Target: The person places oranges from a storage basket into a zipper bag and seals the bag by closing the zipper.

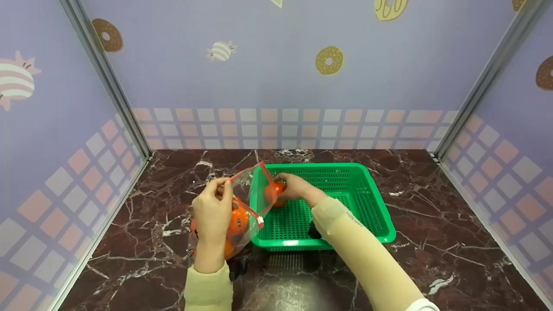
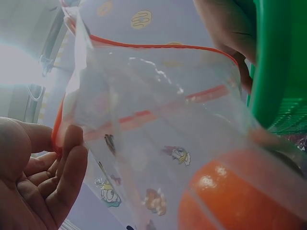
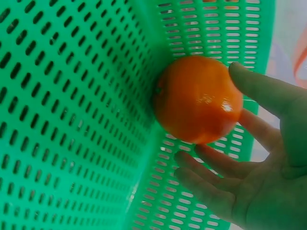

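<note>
An orange [image 3: 197, 99] sits in the left near corner of the green perforated basket [image 1: 367, 203], at the centre of the head frame, with the right hand [image 1: 296, 186] as a loosely curled grip around it, fingertips touching its skin. Left of it in the frame, the left hand [image 1: 212, 211] pinches the red-zippered rim of a clear zip bag [image 2: 158, 124], holding its mouth open beside the basket wall. More oranges [image 1: 237, 222] lie inside the bag. Bag and basket rest on the dark marbled bench [image 1: 432, 242].
</note>
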Motion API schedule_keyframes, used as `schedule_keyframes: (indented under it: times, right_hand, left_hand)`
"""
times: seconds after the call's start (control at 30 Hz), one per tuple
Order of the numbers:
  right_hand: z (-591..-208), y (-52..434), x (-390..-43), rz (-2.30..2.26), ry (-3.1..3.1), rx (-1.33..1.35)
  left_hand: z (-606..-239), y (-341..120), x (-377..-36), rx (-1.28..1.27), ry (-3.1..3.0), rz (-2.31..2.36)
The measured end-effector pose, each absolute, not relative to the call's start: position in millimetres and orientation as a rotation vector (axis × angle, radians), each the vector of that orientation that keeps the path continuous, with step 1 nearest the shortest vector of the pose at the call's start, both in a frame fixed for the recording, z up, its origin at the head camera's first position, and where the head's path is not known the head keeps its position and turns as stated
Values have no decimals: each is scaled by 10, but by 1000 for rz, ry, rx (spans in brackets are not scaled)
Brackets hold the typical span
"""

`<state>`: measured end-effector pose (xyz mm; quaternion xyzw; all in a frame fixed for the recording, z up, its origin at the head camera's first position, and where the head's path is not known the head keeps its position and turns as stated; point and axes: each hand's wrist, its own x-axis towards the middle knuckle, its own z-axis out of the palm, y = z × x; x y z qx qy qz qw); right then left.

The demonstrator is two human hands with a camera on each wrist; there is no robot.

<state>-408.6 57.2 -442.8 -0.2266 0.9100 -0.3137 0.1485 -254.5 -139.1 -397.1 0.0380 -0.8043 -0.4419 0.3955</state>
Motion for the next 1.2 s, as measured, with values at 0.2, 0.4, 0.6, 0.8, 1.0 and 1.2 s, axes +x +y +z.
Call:
schedule_keyframes:
  times: [0.2, 0.4, 0.6, 0.8, 1.0, 1.2]
  right_hand:
    - [-4536, 543, -4088, -945, 2599, -583]
    - [-4589, 542, -4094, -1011, 2575, -533]
    - [-4584, 571, -4096, -1017, 2556, -512]
    - [-4553, 611, -4098, -1018, 2532, -511]
    - [-4464, 666, -4104, -1098, 2486, -507]
    - [-4371, 734, -4098, -1238, 2409, -449]
  left_hand:
    - [-3970, -1384, -2545, 92, -2033, -1130]
    - [-3969, -1385, -2544, 87, -2033, -1151]
    - [-3963, -1385, -2543, 84, -2029, -1157]
    - [-3957, -1382, -2545, 73, -2027, -1144]
    - [-3963, -1382, -2550, 78, -2021, -1118]
    - [-3962, -1384, -2550, 74, -2017, -1122]
